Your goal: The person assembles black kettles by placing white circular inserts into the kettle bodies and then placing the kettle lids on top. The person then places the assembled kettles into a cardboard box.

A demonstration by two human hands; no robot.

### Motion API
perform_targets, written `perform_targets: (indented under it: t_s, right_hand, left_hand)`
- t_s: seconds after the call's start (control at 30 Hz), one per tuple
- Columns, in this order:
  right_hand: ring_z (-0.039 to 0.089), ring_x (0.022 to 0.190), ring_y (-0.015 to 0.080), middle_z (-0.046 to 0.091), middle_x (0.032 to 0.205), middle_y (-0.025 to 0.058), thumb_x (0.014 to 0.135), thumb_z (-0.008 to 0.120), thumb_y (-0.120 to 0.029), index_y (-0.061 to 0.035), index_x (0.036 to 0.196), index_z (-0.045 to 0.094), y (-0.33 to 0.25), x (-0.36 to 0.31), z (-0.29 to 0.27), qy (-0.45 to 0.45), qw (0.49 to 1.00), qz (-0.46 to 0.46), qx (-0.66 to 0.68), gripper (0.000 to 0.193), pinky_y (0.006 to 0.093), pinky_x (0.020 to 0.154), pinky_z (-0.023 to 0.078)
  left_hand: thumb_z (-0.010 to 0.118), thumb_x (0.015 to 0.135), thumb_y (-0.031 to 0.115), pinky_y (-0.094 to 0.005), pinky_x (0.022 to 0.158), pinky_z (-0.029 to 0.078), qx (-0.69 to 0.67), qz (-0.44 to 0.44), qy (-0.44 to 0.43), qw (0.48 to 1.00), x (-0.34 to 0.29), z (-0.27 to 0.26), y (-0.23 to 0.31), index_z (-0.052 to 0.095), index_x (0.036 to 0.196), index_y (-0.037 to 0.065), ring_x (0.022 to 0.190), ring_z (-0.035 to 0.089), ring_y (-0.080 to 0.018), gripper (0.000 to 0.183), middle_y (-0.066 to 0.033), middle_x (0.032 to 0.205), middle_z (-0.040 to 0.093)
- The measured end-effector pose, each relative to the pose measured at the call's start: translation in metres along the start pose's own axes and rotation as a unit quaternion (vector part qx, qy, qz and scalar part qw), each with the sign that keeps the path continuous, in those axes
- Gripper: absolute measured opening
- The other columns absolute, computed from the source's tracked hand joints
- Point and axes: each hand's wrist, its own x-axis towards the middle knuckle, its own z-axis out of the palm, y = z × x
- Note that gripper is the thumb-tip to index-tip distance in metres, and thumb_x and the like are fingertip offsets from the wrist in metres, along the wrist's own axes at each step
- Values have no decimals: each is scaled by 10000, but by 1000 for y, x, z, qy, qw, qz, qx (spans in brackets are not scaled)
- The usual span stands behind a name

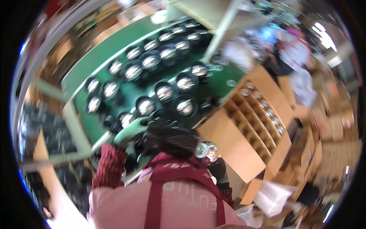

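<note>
My left hand (131, 131), in a pale green glove with dark fingertips, reaches over the near edge of the green table (126, 95). Its nearest neighbours are black round cups with silvery, mirror-like insides, one of them a silvery cup (126, 120). Blur hides whether its fingers hold anything. Low and to the right, my right hand (218, 168), dark-gloved and partly hidden, is closed at a shiny silvery round piece (212, 152). Beside that piece shows a pale green round end (201, 150). A glossy black crumpled thing (171, 139) lies between my hands.
Several more black-and-silver cups (150, 60) stand in rows across the table. An open cardboard carton (238, 150) with dividers stands to the right, silvery round pieces along its far side. Another person (293, 51) is at the back right. Stacked cartons (331, 128) line the right.
</note>
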Motion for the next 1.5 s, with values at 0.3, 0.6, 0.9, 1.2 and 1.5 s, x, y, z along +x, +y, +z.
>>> perform_targets:
  t_s: [0.3,0.6,0.9,1.2,1.5]
  right_hand:
    - [644,1087,240,661,1200,116,938,645,3,-6,1259,606,-28,48,-2,-155,986,-35,48,323,379,936,540]
    - [651,1089,233,676,1188,116,949,637,-42,-4,1263,617,-38,67,-18,-195,980,-18,29,316,368,930,541]
    - [658,1091,227,692,1176,116,960,628,-88,-2,1266,629,-50,84,-18,-224,974,-44,-11,317,358,923,542]
    - [668,1081,219,708,1161,116,966,626,-133,-1,1267,639,-46,102,-25,-268,936,-166,-153,329,348,911,546]
    - [701,981,199,729,1116,108,934,667,-184,-9,1251,638,-95,104,-26,-225,958,99,147,363,334,853,564]
  left_hand:
    - [754,920,175,-270,816,480,-114,-4,-52,992,-34,63,25,599,1340,26,869,548,-79,471,26,1030,671]
    - [807,801,98,-351,981,517,-16,79,-93,992,-52,51,40,547,1444,83,1122,650,-196,693,-116,1311,672]
    - [797,748,0,-347,1026,492,-51,102,-43,993,-53,54,40,535,1459,91,1186,630,-198,763,-111,1350,650]
    - [823,760,161,-429,998,508,137,184,7,973,-43,61,35,536,1465,162,1158,625,-355,761,-142,1311,632]
    - [777,846,153,-413,1036,483,126,195,-39,972,-41,63,33,478,1497,95,1192,613,-347,719,-154,1345,614]
